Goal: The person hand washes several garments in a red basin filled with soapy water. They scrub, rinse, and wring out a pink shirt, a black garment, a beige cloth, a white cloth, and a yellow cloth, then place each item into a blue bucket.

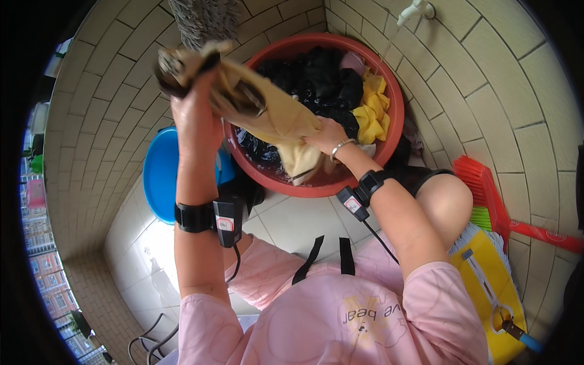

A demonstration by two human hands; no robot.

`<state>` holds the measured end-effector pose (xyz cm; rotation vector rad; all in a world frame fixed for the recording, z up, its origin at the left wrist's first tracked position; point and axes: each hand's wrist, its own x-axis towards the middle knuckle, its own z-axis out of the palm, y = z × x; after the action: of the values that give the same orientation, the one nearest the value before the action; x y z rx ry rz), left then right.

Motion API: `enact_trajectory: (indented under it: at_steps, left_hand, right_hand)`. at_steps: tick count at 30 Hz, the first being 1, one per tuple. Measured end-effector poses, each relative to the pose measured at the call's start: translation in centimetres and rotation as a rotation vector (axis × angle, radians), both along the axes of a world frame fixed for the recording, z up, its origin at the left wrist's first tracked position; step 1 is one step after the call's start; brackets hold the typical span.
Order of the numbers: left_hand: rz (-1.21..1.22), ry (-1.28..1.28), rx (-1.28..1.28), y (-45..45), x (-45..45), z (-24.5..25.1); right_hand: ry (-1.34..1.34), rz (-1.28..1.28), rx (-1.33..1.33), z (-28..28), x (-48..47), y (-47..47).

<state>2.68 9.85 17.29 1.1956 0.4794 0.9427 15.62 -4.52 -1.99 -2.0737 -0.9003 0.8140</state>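
A tan garment (pixel 278 107) is stretched between my two hands above a round red plastic basin (pixel 315 189). My left hand (pixel 194 107), raised at the upper left, grips its bunched end, which is blurred and shows dark and patterned parts. Lower down, near the basin's middle, my right hand (pixel 328 135) holds the other part of the cloth, and a pale end hangs below it towards the water. Wet black clothes (pixel 315 73) fill much of the basin. A yellow cloth (pixel 372 112) and a pinkish piece (pixel 352 62) lie along its right side.
From a white wall tap (pixel 415 11) a thin stream runs into the basin. A blue plastic bucket (pixel 159 175) stands to the left. A grey fluffy mop head (pixel 205 20) hangs at the back wall. To the right are a red broom (pixel 492 196) and a yellow flat mop (pixel 483 278).
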Motion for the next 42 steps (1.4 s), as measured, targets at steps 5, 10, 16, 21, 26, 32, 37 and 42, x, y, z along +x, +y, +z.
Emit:
enact_trajectory:
  at_steps: [5, 10, 16, 21, 26, 32, 37, 42]
  left_hand:
    - [-0.012, 0.42, 0.114, 3.6, -3.6, -17.5]
    - [-0.058, 1.249, 0.706, -0.2, -3.4, -27.1]
    - [-0.636, 1.594, 0.701, -4.4, -1.0, -28.9]
    - [-0.714, 1.677, 0.527, -3.6, -0.3, -31.8]
    - [-0.878, 1.567, 0.459, -2.5, 0.0, -36.0]
    - [-0.88, 1.527, 0.232, -2.1, -0.9, -37.5]
    - [-0.764, 1.4, -0.09, -2.8, -1.6, -35.4]
    - [-0.07, 0.995, -0.393, -5.9, -2.0, -32.1]
  right_hand:
    - [-0.336, -0.11, -0.288, -5.4, 1.4, -2.4]
    - [-0.322, 0.167, -0.595, -6.9, 0.4, -3.3]
    - [-0.28, 0.236, -0.716, -9.9, 0.0, -3.2]
    - [-0.299, 0.291, -0.839, -14.4, 0.1, -2.5]
    - [-0.166, 0.271, -0.858, -17.1, 0.7, -1.9]
    - [-0.424, 0.417, -0.891, -18.5, 0.5, -2.0]
    - [-0.294, 0.498, -0.815, -17.9, 0.9, -2.4]
    - [-0.151, -0.008, -0.748, -12.7, -0.3, -2.8]
